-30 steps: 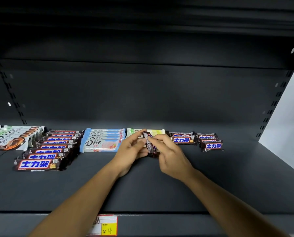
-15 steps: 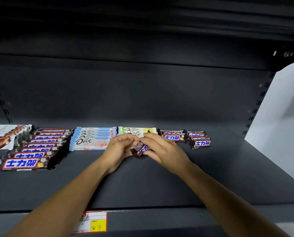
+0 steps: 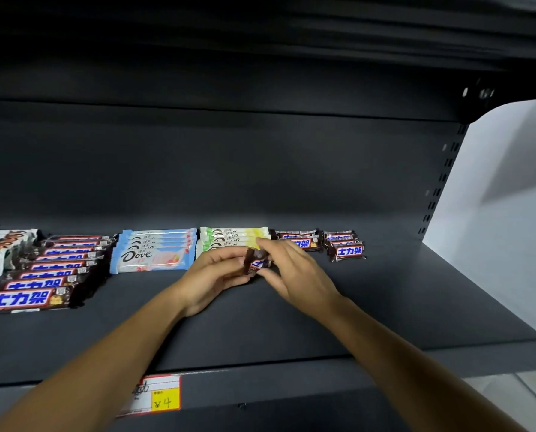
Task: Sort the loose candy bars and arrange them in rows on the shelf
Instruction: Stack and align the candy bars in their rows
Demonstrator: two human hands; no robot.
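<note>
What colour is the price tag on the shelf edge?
The paper price tag is white, red-bordered, with a yellow box; head view.

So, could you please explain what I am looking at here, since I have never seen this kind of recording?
There is no machine here. A person works with bare hands, and the picture comes from a wide-angle camera worn on the head, looking forward and down, so the hands reaching in from below are the wearer's own. The left hand and the right hand together hold one small bar in a brown wrapper over the dark shelf. Towards the back of the shelf lie sorted rows: long brown bars on the left, then blue Dove bars, green-yellow bars, and small brown bars on the right. A price tag sits on the shelf's front edge.
</note>
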